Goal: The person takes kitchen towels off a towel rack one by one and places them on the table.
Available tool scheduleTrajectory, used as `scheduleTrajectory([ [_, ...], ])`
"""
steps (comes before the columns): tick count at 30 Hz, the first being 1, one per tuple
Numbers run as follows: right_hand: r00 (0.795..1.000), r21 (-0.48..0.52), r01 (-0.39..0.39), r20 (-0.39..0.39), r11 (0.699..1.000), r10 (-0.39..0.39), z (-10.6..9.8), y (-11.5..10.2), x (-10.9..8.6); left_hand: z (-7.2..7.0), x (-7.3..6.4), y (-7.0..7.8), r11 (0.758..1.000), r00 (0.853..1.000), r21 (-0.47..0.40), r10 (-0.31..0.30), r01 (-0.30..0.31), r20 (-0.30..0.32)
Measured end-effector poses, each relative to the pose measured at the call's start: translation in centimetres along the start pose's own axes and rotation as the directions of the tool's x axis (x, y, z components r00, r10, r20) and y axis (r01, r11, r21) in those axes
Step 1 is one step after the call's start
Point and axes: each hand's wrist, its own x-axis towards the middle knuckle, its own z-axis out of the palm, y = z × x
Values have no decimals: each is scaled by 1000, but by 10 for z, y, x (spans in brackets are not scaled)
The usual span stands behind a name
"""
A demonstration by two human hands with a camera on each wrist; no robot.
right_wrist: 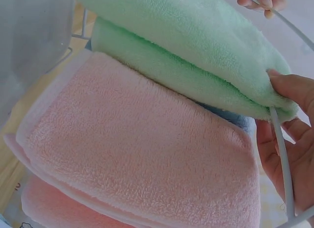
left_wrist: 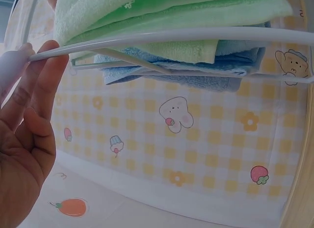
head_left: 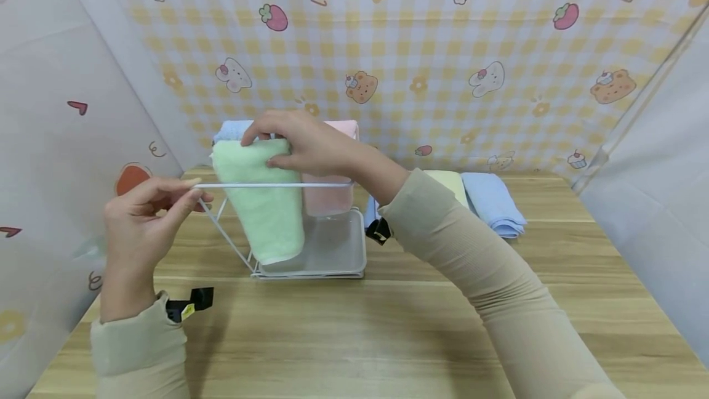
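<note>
My left hand pinches the front corner of a white wire rack between thumb and fingers. With its thumb in front and fingers behind, my right hand grips the upper end of a folded light-green towel. This towel hangs down inside the rack, behind the front rod. A folded pink towel hangs beside it on the right. Behind the green one, a blue towel is partly hidden. The right wrist view shows a thin rod of the rack passing by my right fingers.
A pale tray forms the base of the rack on the wooden table. To the right lie a folded blue towel and a yellow towel, partly behind my right sleeve. A patterned cloth hangs at the back.
</note>
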Motion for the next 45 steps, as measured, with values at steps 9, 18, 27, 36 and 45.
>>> scheduleTrajectory([
  [9, 996, 30, 36, -88, 999, -33, -2, 0, -4, 0, 0, 1, 1000, 1000, 18, -16, 17, -5],
  [18, 990, 30, 47, -133, 998, -43, -6, -1, -12, 0, 0, 0, 1000, 1000, 8, 7, -7, -2],
  [27, 970, 146, 99, -234, 984, -63, -10, 8, -32, -1, -1, 0, 1000, 1000, -3, 6, -6, -14],
  [36, 946, 207, 142, -316, 968, -72, -14, 14, -52, 0, -2, -1, 1000, 1000, -17, -8, 8, -23],
  [45, 920, 240, 163, -387, 957, -60, -21, 19, -70, 0, -1, -3, 999, 1000, -43, 10, -11, -22],
])
